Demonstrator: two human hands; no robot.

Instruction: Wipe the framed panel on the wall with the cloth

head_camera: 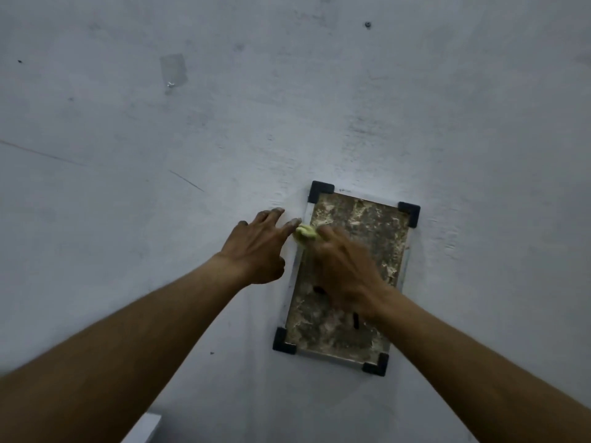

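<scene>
1. The framed panel [348, 276] hangs on the pale wall [128, 155], tilted slightly, with a black corner bracket at each of its four corners
2. The right hand [347, 270] lies over the left middle of the panel, blurred; its grip looks clenched round the yellow-green cloth [305, 233], though the blur hides how each finger sits
3. The cloth is bunched small and pokes out beyond the right fingertips, pressed against the upper left edge of the panel, just where the pale frame strip meets the mottled face
4. The left hand [259, 247] is flat on the wall just beside the panel's left edge, fingers spread and released, holding nothing; one fingertip is very near the cloth, and I cannot tell whether it touches
5. Progress, as I judge it: wiping is under way but far from finished. The face that shows is covered all over with pale, crusty blotches, top right and bottom alike, and no patch reads as clearly clean
6. Left to do: most of the surface, including the right side, the lower half and the frame strips near the brackets
</scene>
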